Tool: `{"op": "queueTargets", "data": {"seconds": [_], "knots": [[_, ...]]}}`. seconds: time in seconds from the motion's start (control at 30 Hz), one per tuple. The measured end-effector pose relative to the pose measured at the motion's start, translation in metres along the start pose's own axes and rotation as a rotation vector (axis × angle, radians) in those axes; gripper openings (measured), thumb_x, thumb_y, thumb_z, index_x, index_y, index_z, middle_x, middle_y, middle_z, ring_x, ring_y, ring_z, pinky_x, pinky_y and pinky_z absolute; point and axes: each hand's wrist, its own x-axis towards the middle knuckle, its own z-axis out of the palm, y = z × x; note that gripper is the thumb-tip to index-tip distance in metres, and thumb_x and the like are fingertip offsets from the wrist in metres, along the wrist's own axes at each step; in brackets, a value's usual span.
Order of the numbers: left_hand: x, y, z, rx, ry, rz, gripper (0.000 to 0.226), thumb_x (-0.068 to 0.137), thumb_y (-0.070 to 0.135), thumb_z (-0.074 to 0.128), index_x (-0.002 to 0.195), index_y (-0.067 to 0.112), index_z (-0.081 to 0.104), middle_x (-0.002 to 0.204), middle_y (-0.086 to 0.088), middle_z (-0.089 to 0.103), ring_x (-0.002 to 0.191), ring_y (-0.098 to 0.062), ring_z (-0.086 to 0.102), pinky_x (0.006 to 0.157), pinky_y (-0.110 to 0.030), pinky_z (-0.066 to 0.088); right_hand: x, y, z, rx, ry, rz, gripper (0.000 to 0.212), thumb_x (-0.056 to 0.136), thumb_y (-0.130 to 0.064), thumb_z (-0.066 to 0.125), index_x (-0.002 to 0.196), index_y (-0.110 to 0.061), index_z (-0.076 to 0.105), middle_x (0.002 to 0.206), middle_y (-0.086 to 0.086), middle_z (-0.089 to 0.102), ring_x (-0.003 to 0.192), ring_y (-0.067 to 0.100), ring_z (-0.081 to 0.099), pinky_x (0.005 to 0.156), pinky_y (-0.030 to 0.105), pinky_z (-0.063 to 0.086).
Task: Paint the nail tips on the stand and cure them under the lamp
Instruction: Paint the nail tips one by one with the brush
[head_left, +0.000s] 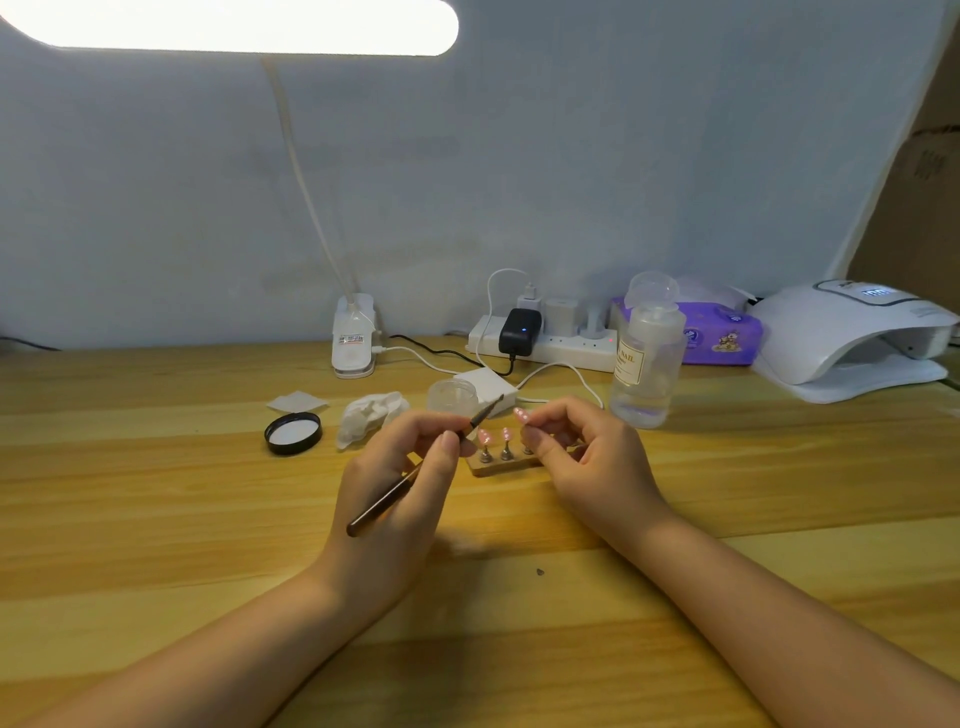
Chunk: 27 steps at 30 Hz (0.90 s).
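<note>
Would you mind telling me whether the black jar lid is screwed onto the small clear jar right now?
No, the black lid lies by itself on the wooden table, left of the crumpled tissue, while the clear jar stands open.

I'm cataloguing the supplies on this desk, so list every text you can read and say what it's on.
"NAIL": on the cream label of the clear pump bottle; the smaller lines under it are blurred.
Purple tissue pack: printing too small to read.
Curing lamp display: lit, digits unreadable.
Desk lamp base sticker: unreadable.

Your desk (156, 499) is smooth pale wood; beside the wooden stand (506, 464), glossy pink nail tips (506, 434) top metal pegs (507, 453).
</note>
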Motion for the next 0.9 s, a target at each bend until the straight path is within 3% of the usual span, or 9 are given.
{"op": "queueTargets", "data": {"seconds": [0.3,0.5,0.6,0.7,0.9], "knots": [[-0.0029,0.0053,-0.0020,0.023,-0.062,0.075,0.026,0.087,0.034,0.050,0.097,0.021,0.070,0.084,0.008,0.072,0.087,-0.014,0.065,0.072,-0.013,0.042,0.0002,0.0004,0.0014,0.001,0.009,-0.005,0.020,0.087,-0.014,0.067,0.087,-0.033,0.064,0.075,0.005,0.067,0.067,0.024,0.057,0.056,0.036,0.044],[-0.0018,0.0041,0.0013,0.063,-0.049,0.008,0.020,0.090,0.030,0.058,0.106,0.026,0.069,0.093,0.008,0.072,0.093,-0.015,0.065,0.075,-0.015,0.045,-0.0005,0.0017,-0.0007,0.000,0.026,-0.015,0.019,0.086,-0.015,0.068,0.085,-0.034,0.065,0.076,0.005,0.068,0.068,0.023,0.057,0.059,0.040,0.048],[-0.0028,0.0057,0.0002,0.097,-0.085,0.051,0.026,0.086,0.037,0.056,0.101,0.023,0.071,0.090,0.006,0.073,0.090,-0.017,0.065,0.076,-0.018,0.044,-0.0002,0.0022,0.0006,-0.028,0.020,-0.015,0.019,0.086,-0.015,0.068,0.088,-0.033,0.065,0.076,0.004,0.067,0.068,0.021,0.058,0.061,0.041,0.049],[-0.0042,0.0083,-0.0009,0.078,-0.069,0.085,0.025,0.086,0.035,0.052,0.096,0.022,0.070,0.086,0.009,0.071,0.086,-0.012,0.064,0.075,-0.013,0.041,-0.0003,0.0032,0.0006,-0.035,0.012,-0.014,0.018,0.087,-0.015,0.067,0.090,-0.032,0.065,0.076,0.002,0.067,0.069,0.020,0.059,0.061,0.041,0.050],[-0.0023,0.0070,0.0004,0.128,-0.079,0.049,0.031,0.088,0.039,0.055,0.109,0.022,0.069,0.095,0.005,0.072,0.093,-0.015,0.065,0.075,-0.016,0.045,-0.0001,0.0034,0.0006,-0.042,0.027,-0.022,0.017,0.087,-0.015,0.067,0.090,-0.032,0.066,0.076,-0.002,0.067,0.068,0.017,0.058,0.058,0.035,0.049]]}}
